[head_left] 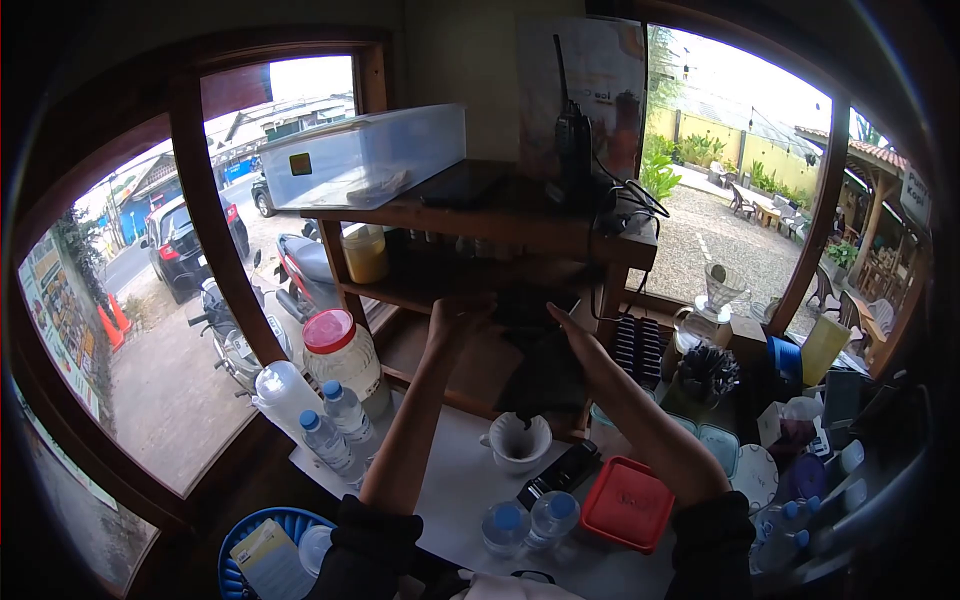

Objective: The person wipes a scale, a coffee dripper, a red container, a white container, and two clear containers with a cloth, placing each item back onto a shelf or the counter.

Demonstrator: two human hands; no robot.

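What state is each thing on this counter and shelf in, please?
dark item: held up off the counter.
left hand: fingers curled at the dark item's top edge; grip unclear.
right hand: fingers straight, flat against the dark item.
white cup: upright, uncovered.
large jar: red lid on.
clear box: lid on.
radio: upright.

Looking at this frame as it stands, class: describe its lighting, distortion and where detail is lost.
Head view: strong fisheye bends the window frame and blackens the corners; daylight outside blows out the sky, so the shelf, the left hand and the right hand sit backlit in shadow; the dark thing between them shows no detail.
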